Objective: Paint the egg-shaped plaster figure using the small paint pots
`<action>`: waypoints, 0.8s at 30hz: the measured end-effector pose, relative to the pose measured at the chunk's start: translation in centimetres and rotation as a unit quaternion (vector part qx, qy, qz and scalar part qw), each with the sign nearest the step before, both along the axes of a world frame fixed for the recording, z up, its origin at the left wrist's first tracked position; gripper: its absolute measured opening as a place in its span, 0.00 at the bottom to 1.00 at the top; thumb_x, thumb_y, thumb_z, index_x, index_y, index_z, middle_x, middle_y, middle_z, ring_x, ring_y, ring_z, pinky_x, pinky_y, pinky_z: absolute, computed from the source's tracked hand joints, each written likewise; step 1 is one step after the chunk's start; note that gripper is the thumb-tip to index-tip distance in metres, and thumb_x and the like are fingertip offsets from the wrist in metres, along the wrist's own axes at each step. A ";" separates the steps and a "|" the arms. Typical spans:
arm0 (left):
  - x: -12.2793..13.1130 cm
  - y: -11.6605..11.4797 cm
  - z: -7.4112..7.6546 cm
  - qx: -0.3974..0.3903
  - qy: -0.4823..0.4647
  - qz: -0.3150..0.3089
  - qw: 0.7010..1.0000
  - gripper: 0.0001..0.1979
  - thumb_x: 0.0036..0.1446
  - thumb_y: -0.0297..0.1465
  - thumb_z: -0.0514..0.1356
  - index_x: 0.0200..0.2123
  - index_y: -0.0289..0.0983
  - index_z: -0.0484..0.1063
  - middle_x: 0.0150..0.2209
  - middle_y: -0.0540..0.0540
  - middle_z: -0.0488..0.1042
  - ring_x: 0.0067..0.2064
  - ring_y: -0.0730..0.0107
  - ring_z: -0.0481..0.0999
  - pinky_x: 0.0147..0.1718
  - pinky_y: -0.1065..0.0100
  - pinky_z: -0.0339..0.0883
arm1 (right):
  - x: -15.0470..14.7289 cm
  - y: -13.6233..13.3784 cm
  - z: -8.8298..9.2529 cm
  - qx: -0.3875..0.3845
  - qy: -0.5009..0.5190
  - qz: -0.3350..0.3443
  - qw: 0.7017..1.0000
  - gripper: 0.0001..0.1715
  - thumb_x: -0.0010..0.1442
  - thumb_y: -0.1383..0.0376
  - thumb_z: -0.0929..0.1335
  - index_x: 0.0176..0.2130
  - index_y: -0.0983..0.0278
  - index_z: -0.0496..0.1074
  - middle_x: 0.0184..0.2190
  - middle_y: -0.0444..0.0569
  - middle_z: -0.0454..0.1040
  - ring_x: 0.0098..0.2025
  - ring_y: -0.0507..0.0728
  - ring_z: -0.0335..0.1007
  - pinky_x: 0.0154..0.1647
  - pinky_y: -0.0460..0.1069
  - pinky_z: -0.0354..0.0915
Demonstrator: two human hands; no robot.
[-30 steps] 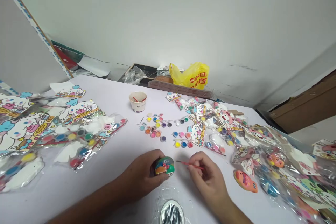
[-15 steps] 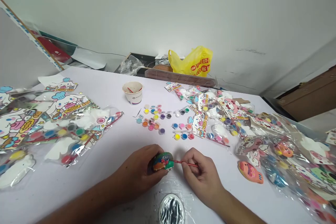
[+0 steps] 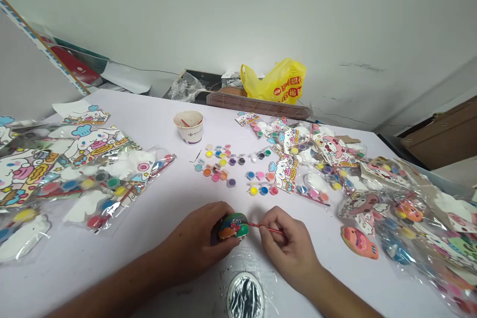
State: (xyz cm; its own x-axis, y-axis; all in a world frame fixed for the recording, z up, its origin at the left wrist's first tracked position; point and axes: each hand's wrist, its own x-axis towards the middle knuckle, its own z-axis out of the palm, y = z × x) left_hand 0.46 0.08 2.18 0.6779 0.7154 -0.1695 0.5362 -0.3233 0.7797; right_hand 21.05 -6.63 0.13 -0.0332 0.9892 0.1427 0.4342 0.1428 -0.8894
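Between the thumb and fingers of my left hand (image 3: 203, 233) is a small painted figurine (image 3: 235, 228), coloured green, orange, blue and red. My right hand (image 3: 286, 243) pinches a thin red paintbrush (image 3: 266, 229), whose tip end reaches the figurine's right side. Whether the bristles touch the paint cannot be made out. Beyond the hands lie strips of small paint pots (image 3: 263, 190) in many colours. A painted pink and orange figurine (image 3: 359, 242) rests on the table to the right of my right hand.
Bagged painting kits spread over the left (image 3: 112, 179) and right (image 3: 331, 151) of the white table (image 3: 149, 268). A paper cup (image 3: 189, 131) holding a red stick stands farther back. A round silvery object (image 3: 245, 298) sits at the near edge. Behind is a yellow bag (image 3: 276, 82).
The view has shifted slightly. Both hands keep their hold, and the brush stays at the figurine's right side with little visible movement.
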 end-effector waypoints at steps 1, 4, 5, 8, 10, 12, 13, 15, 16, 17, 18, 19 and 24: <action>0.0 0.0 0.0 0.000 0.001 -0.001 1.000 0.05 0.59 0.34 0.58 0.35 0.39 0.67 0.32 0.50 0.69 0.33 0.66 0.66 0.31 0.67 0.57 | 0.0 0.0 0.0 0.001 -0.001 0.000 1.000 0.09 0.62 0.66 0.64 0.29 0.61 0.62 0.17 0.33 0.46 0.19 0.49 0.42 0.20 0.44 0.46; 0.0 -0.1 0.1 -0.004 0.002 -0.002 1.000 0.05 0.59 0.34 0.58 0.35 0.39 0.67 0.32 0.50 0.69 0.33 0.66 0.67 0.31 0.67 0.58 | 0.1 0.0 -0.1 0.002 -0.006 0.002 1.000 0.09 0.62 0.66 0.64 0.29 0.61 0.62 0.17 0.33 0.46 0.19 0.49 0.42 0.20 0.44 0.46; 0.0 -0.1 0.2 -0.005 0.002 -0.003 1.000 0.05 0.59 0.33 0.58 0.35 0.39 0.67 0.32 0.50 0.69 0.33 0.66 0.67 0.31 0.67 0.58 | 0.1 0.0 -0.1 0.002 -0.008 0.002 1.000 0.09 0.62 0.66 0.64 0.29 0.61 0.62 0.17 0.33 0.46 0.19 0.49 0.42 0.20 0.44 0.45; 0.0 0.0 0.2 -0.005 0.001 -0.001 1.000 0.05 0.58 0.33 0.58 0.34 0.39 0.67 0.32 0.50 0.69 0.33 0.66 0.67 0.31 0.67 0.58 | 0.2 0.1 -0.2 0.002 -0.011 0.002 1.000 0.09 0.62 0.66 0.64 0.29 0.61 0.63 0.17 0.33 0.46 0.19 0.49 0.42 0.21 0.44 0.46; 0.0 0.1 0.1 -0.004 -0.002 0.000 1.000 0.05 0.58 0.33 0.58 0.34 0.39 0.66 0.32 0.50 0.69 0.33 0.66 0.67 0.31 0.67 0.58 | 0.2 0.1 -0.3 0.000 -0.009 0.004 1.000 0.09 0.63 0.66 0.64 0.29 0.61 0.62 0.18 0.33 0.46 0.19 0.48 0.42 0.21 0.44 0.46; 0.0 0.1 0.0 -0.003 -0.005 -0.001 1.000 0.05 0.58 0.34 0.58 0.35 0.39 0.66 0.32 0.50 0.69 0.32 0.66 0.67 0.31 0.67 0.58 | 0.2 0.1 -0.2 -0.001 -0.006 0.004 1.000 0.09 0.63 0.66 0.64 0.29 0.61 0.62 0.18 0.33 0.46 0.19 0.48 0.42 0.21 0.44 0.45; -0.1 0.1 -0.1 -0.003 -0.005 -0.001 1.000 0.06 0.58 0.34 0.59 0.34 0.39 0.66 0.32 0.50 0.69 0.32 0.66 0.67 0.31 0.67 0.58 | 0.1 0.1 -0.2 0.000 -0.005 0.003 1.000 0.09 0.63 0.66 0.64 0.29 0.61 0.62 0.18 0.33 0.46 0.19 0.48 0.42 0.21 0.44 0.45; -0.1 0.1 -0.1 -0.001 -0.004 -0.001 1.000 0.06 0.58 0.34 0.59 0.34 0.39 0.66 0.32 0.51 0.68 0.32 0.66 0.66 0.30 0.67 0.58 | 0.1 0.1 -0.1 0.004 -0.004 0.001 1.000 0.09 0.62 0.66 0.64 0.29 0.61 0.62 0.18 0.33 0.46 0.19 0.48 0.42 0.21 0.44 0.45; 0.0 0.1 -0.1 -0.002 -0.003 -0.002 1.000 0.06 0.58 0.34 0.59 0.34 0.39 0.66 0.32 0.51 0.68 0.32 0.66 0.66 0.30 0.67 0.58 | 0.1 0.1 -0.1 0.005 -0.004 0.001 1.000 0.09 0.62 0.67 0.64 0.29 0.61 0.62 0.17 0.33 0.46 0.19 0.48 0.42 0.21 0.44 0.46; 0.0 0.1 0.0 -0.003 -0.002 -0.002 1.000 0.06 0.58 0.34 0.59 0.34 0.39 0.66 0.32 0.51 0.68 0.32 0.66 0.66 0.30 0.67 0.58 | 0.1 0.1 -0.1 0.006 -0.003 0.001 1.000 0.09 0.62 0.67 0.64 0.29 0.61 0.62 0.17 0.33 0.46 0.19 0.48 0.42 0.21 0.44 0.45; 0.0 0.1 0.0 -0.004 -0.002 -0.003 1.000 0.06 0.58 0.34 0.59 0.34 0.39 0.66 0.32 0.51 0.68 0.32 0.66 0.66 0.30 0.67 0.58 | 0.1 0.1 -0.1 0.006 -0.003 0.001 1.000 0.09 0.62 0.67 0.64 0.29 0.61 0.62 0.17 0.33 0.46 0.19 0.48 0.42 0.21 0.44 0.46; 0.0 0.1 0.0 -0.006 -0.002 -0.003 1.000 0.06 0.58 0.34 0.59 0.34 0.39 0.66 0.32 0.51 0.68 0.33 0.66 0.66 0.31 0.67 0.58 | 0.1 0.1 -0.1 0.007 -0.004 0.001 1.000 0.09 0.62 0.67 0.64 0.29 0.61 0.62 0.18 0.33 0.46 0.19 0.48 0.42 0.21 0.44 0.46; -0.1 0.1 -0.3 -0.005 -0.008 0.002 1.000 0.05 0.58 0.34 0.59 0.35 0.39 0.67 0.33 0.51 0.68 0.33 0.66 0.66 0.31 0.67 0.58 | 0.1 0.1 -0.1 0.000 -0.009 -0.001 1.000 0.09 0.62 0.66 0.64 0.29 0.61 0.62 0.18 0.33 0.46 0.20 0.49 0.42 0.21 0.44 0.46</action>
State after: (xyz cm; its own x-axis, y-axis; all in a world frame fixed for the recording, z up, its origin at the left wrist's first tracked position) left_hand 0.36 0.13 1.85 0.6779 0.7161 -0.1660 0.5245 -0.3130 0.7918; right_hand 21.13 -6.54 0.03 -0.0346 0.9892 0.1425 0.4504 0.1427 -0.8813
